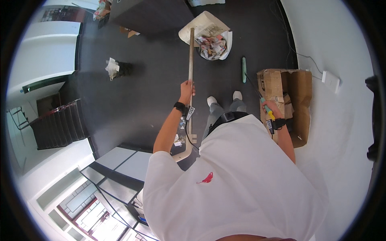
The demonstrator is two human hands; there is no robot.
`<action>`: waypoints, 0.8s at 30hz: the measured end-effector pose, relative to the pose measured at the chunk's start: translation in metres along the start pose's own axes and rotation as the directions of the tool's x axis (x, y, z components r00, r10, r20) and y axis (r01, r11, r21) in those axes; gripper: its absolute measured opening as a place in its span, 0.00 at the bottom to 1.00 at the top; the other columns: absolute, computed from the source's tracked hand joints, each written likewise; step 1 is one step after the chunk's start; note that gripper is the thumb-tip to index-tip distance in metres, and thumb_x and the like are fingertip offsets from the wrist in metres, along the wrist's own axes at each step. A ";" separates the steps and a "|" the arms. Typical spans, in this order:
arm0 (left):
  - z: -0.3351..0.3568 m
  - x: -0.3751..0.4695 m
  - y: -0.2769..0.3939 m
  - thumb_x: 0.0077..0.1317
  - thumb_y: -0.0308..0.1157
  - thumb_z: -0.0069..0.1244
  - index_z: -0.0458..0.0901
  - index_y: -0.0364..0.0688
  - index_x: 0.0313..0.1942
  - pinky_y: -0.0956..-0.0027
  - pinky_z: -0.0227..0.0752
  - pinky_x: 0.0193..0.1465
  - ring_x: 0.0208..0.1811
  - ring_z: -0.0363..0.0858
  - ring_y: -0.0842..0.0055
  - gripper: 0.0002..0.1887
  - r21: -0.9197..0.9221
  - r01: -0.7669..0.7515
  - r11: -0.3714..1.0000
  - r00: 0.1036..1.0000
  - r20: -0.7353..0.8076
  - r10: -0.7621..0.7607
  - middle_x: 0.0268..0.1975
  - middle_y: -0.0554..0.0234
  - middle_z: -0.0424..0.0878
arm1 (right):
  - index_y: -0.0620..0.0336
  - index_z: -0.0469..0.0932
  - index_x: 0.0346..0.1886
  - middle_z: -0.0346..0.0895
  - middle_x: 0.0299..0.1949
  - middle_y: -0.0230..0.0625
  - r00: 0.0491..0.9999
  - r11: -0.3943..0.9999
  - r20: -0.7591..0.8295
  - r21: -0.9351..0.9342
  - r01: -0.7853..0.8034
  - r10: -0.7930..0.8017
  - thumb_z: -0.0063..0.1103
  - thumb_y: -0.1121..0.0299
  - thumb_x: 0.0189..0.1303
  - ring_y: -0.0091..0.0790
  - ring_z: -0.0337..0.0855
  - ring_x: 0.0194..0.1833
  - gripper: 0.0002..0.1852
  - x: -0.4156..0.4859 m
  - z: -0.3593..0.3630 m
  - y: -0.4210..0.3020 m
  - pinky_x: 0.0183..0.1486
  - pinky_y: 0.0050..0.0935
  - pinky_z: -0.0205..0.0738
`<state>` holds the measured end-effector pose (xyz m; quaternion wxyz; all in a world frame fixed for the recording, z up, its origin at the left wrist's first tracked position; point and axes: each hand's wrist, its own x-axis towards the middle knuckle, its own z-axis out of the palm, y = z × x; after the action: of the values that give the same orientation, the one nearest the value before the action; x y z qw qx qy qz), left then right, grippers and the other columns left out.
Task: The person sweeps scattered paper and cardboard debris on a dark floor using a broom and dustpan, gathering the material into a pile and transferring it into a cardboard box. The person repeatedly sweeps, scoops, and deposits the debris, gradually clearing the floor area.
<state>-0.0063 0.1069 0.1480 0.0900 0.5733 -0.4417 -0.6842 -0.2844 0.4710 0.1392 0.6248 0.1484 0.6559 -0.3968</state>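
Observation:
My left hand [187,92] is closed around the long pole [191,63] of a cream plastic dustpan [203,25]. That pan, with teeth along its face, is tilted at the rim of a waste bin heaped with crumpled paper litter [212,46]; a white liner [229,45] hangs over the bin's edge. Near my body the pole's end carries a clip and a bend [188,147]. In my right hand [273,108] is the green and yellow grip of a thin-handled broom, whose narrow green head [244,70] is low near the floor.
Right of my legs stands an open cardboard box [306,105] against the white wall. Cables run to a white wall-side device [330,81]. Loose litter [178,140] lies below my left forearm. A lined small bin [113,68] stands left; a dark cabinet [150,15] is ahead.

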 end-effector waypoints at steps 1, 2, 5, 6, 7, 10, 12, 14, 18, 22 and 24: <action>-0.002 -0.003 0.002 0.72 0.38 0.41 0.73 0.35 0.36 0.77 0.62 0.14 0.15 0.67 0.84 0.14 -0.014 0.009 1.000 0.999 0.031 -0.008 0.21 0.67 0.70 | 0.61 0.72 0.28 0.73 0.20 0.32 1.000 1.000 0.007 0.015 0.009 -0.009 0.58 0.72 0.51 0.26 0.74 0.18 0.05 0.003 -0.002 0.002 0.20 0.23 0.66; -0.004 -0.005 0.004 0.72 0.38 0.41 0.74 0.35 0.36 0.77 0.62 0.14 0.15 0.67 0.84 0.14 -0.022 -0.011 1.000 1.000 0.025 0.012 0.21 0.67 0.70 | 0.61 0.72 0.28 0.73 0.20 0.32 1.000 1.000 0.008 0.028 -0.005 0.005 0.58 0.72 0.51 0.26 0.74 0.18 0.05 0.005 -0.003 0.005 0.20 0.23 0.66; -0.007 -0.006 0.014 0.71 0.37 0.43 0.74 0.35 0.34 0.78 0.62 0.14 0.15 0.68 0.84 0.13 -0.027 -0.044 0.999 0.998 0.043 0.046 0.21 0.67 0.72 | 0.60 0.72 0.27 0.73 0.20 0.31 0.999 0.998 0.043 0.065 0.001 -0.004 0.58 0.71 0.51 0.25 0.74 0.18 0.05 0.010 -0.005 0.009 0.20 0.23 0.66; -0.006 -0.007 0.016 0.71 0.37 0.43 0.75 0.35 0.34 0.78 0.62 0.14 0.15 0.68 0.84 0.13 -0.015 -0.054 0.998 0.998 0.038 0.055 0.21 0.67 0.72 | 0.60 0.72 0.27 0.73 0.20 0.31 0.999 0.998 0.049 0.066 0.014 -0.017 0.58 0.71 0.51 0.25 0.74 0.18 0.05 0.011 -0.005 0.009 0.19 0.23 0.66; -0.005 -0.007 0.017 0.71 0.36 0.44 0.75 0.35 0.33 0.78 0.62 0.14 0.15 0.68 0.84 0.13 0.006 -0.048 0.999 0.999 0.005 0.048 0.20 0.67 0.72 | 0.59 0.72 0.26 0.73 0.20 0.31 1.000 0.999 0.025 0.041 -0.010 0.009 0.57 0.71 0.51 0.25 0.73 0.18 0.05 0.012 -0.005 0.010 0.19 0.23 0.66; 0.000 -0.013 0.018 0.70 0.35 0.46 0.75 0.35 0.31 0.77 0.62 0.14 0.15 0.69 0.84 0.12 0.069 -0.091 0.993 0.996 0.020 0.090 0.19 0.67 0.72 | 0.59 0.72 0.25 0.72 0.19 0.31 1.000 0.998 0.022 0.058 0.013 -0.014 0.57 0.72 0.51 0.26 0.74 0.17 0.04 0.010 -0.005 0.007 0.18 0.24 0.65; 0.001 -0.021 0.016 0.70 0.35 0.46 0.75 0.36 0.33 0.77 0.62 0.15 0.15 0.69 0.83 0.11 0.124 -0.112 0.986 0.994 -0.003 0.113 0.19 0.67 0.73 | 0.59 0.71 0.24 0.72 0.18 0.32 0.999 0.999 0.039 0.043 0.019 -0.021 0.56 0.72 0.51 0.26 0.73 0.17 0.04 0.008 -0.005 0.005 0.18 0.24 0.65; 0.000 -0.029 0.013 0.70 0.35 0.47 0.75 0.36 0.35 0.77 0.63 0.15 0.16 0.69 0.83 0.11 0.127 -0.116 0.985 0.993 0.007 0.116 0.20 0.67 0.73 | 0.59 0.71 0.24 0.72 0.18 0.32 0.998 0.999 0.059 0.032 0.034 -0.036 0.56 0.73 0.51 0.26 0.73 0.17 0.05 0.005 -0.007 0.003 0.18 0.25 0.65; 0.000 -0.042 0.008 0.70 0.36 0.47 0.75 0.36 0.37 0.77 0.63 0.16 0.17 0.69 0.83 0.10 -0.049 -0.074 0.996 0.997 0.029 0.075 0.22 0.67 0.72 | 0.60 0.71 0.24 0.72 0.18 0.33 0.999 0.999 0.031 0.009 0.039 -0.039 0.56 0.73 0.51 0.26 0.73 0.17 0.04 0.005 -0.013 0.004 0.19 0.26 0.65; -0.005 -0.059 -0.001 0.70 0.36 0.48 0.75 0.36 0.41 0.79 0.62 0.18 0.19 0.67 0.84 0.11 -0.236 0.009 0.972 0.999 0.048 0.003 0.24 0.68 0.71 | 0.62 0.71 0.24 0.72 0.18 0.34 0.999 0.998 -0.001 -0.031 0.049 -0.049 0.55 0.74 0.52 0.28 0.73 0.18 0.04 0.006 -0.019 0.007 0.20 0.26 0.66; -0.018 -0.075 -0.007 0.70 0.35 0.47 0.75 0.35 0.41 0.79 0.61 0.18 0.19 0.67 0.84 0.10 -0.193 -0.017 0.981 0.999 0.024 0.022 0.24 0.68 0.70 | 0.62 0.72 0.24 0.72 0.19 0.34 0.999 0.998 0.023 -0.055 0.042 -0.040 0.56 0.74 0.51 0.28 0.73 0.18 0.05 0.006 -0.020 0.006 0.20 0.27 0.66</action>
<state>0.0363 0.1495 0.1966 0.1458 0.5486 -0.3803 -0.7302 -0.2957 0.4873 0.1295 0.6274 0.1133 0.6628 -0.3928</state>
